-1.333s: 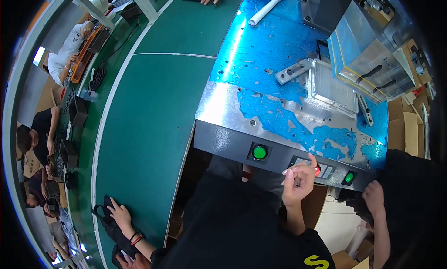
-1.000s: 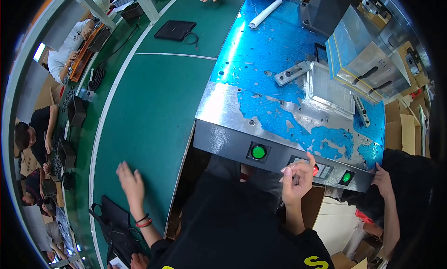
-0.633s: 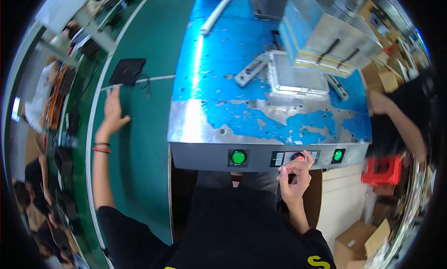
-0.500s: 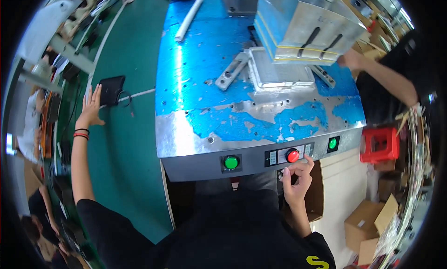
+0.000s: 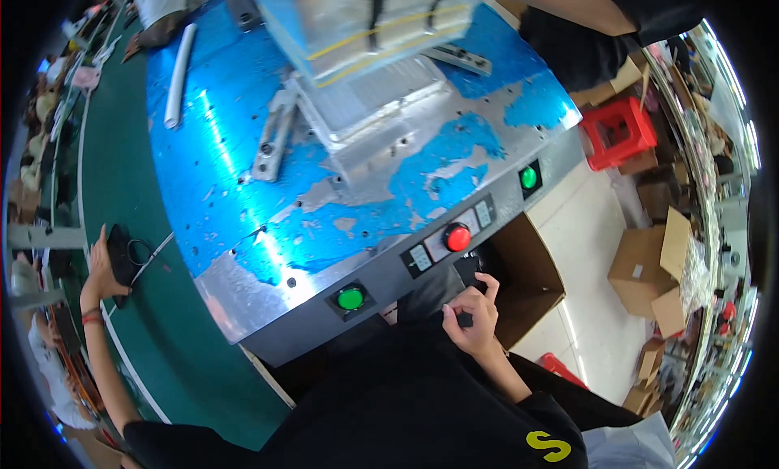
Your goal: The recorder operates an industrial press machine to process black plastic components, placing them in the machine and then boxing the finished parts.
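Note:
My left hand (image 5: 100, 268) is stretched over the green belt (image 5: 122, 177) on the left, fingers extended and thumb apart. It is right beside a flat black object (image 5: 123, 258) with a thin dark cord; whether they touch is unclear. My right hand (image 5: 475, 315) is raised in front of the press, below its red button (image 5: 457, 237). Its fingers are curled toward the thumb; anything inside the pinch is too small to make out. On the blue-and-metal press table (image 5: 324, 225), a clear rectangular tray-like piece (image 5: 373, 104) lies under the metal press head (image 5: 369, 23).
Two green buttons, left (image 5: 350, 298) and right (image 5: 529, 178), flank the red one. Metal clamp bars (image 5: 274, 136) and a white tube (image 5: 180, 75) lie on the table. Another person's arm (image 5: 568, 5) is at the far right. A red stool (image 5: 618, 132) and cardboard boxes (image 5: 641, 262) stand right.
The view has turned, so the press appears tilted and farther left. My left hand is closer to the black object. My right hand has come away from the red button's panel.

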Demonstrator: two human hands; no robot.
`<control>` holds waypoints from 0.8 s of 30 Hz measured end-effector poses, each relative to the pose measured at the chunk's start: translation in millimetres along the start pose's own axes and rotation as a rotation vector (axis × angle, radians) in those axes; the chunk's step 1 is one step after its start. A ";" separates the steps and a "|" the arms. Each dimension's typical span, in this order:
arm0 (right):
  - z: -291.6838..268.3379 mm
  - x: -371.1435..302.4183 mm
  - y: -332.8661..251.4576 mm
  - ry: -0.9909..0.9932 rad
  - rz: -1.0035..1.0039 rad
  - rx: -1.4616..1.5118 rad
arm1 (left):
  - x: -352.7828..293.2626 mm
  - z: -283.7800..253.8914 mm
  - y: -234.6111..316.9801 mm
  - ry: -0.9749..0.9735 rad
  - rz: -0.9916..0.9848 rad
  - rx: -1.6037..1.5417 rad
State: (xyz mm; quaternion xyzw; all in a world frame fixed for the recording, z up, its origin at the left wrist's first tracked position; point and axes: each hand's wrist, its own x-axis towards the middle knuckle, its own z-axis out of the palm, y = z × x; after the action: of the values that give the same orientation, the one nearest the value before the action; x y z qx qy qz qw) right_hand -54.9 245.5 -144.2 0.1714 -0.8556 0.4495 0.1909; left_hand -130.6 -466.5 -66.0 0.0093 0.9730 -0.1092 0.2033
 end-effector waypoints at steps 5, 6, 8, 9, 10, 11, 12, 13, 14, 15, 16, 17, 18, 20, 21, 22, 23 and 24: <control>-44.1 -56.7 71.4 0.188 0.022 -0.320 | -18.9 -60.0 81.5 0.439 0.121 -0.485; -53.0 -73.6 95.8 0.258 0.106 -0.374 | -20.5 -82.5 116.4 0.457 0.137 -0.480; -58.7 -107.3 136.1 0.534 0.761 -0.053 | -27.5 -120.3 201.5 0.460 0.171 -0.493; -64.1 -123.0 168.6 0.470 0.751 -0.138 | -33.9 -137.8 235.3 0.454 0.178 -0.479; -64.3 -128.3 191.0 0.453 0.850 -0.025 | -35.3 -147.8 265.7 0.417 0.218 -0.424; -63.2 -145.0 220.4 0.509 0.902 -0.029 | -24.0 -144.8 292.5 0.379 0.276 -0.397; -53.8 -166.7 255.8 0.561 0.954 0.000 | -21.8 -151.5 321.8 0.374 0.285 -0.389; -45.2 -185.5 284.7 0.464 0.969 -0.093 | -14.0 -152.4 346.7 0.325 0.271 -0.323; -35.3 -203.0 312.9 0.362 0.981 -0.181 | -5.1 -152.7 367.4 0.277 0.253 -0.256; -23.4 -224.4 339.2 0.273 1.057 -0.246 | 4.8 -153.4 384.0 0.234 0.276 -0.240; -12.4 -239.4 365.4 0.180 1.127 -0.306 | 14.0 -153.0 396.1 0.230 0.284 -0.236; -4.6 -251.8 388.8 0.033 1.248 -0.317 | 23.6 -150.9 406.2 0.274 0.295 -0.094; 5.4 -263.4 402.0 -0.128 1.369 -0.318 | 28.8 -149.5 412.8 0.308 0.303 0.054; 20.9 -266.6 423.1 -0.269 1.520 -0.295 | 22.6 -152.1 420.1 0.262 0.269 0.074; 28.5 -269.0 433.3 -0.303 1.588 -0.313 | 19.2 -149.0 419.4 0.273 0.256 0.018; 36.4 -276.4 441.7 -0.338 1.661 -0.331 | 15.9 -148.4 418.2 0.281 0.248 -0.036; 38.2 -282.7 454.7 -0.345 1.734 -0.277 | 15.7 -144.8 419.2 0.276 0.230 -0.074; 46.1 -282.6 460.3 -0.368 1.735 -0.253 | 11.3 -141.7 419.2 0.263 0.218 -0.051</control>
State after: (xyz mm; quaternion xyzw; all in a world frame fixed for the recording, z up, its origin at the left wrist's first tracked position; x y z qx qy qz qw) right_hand -31.5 488.6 -628.1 -0.4889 -0.7444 0.3034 -0.3388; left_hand -170.5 -27.0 -31.3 0.1237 0.9869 -0.0595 0.0849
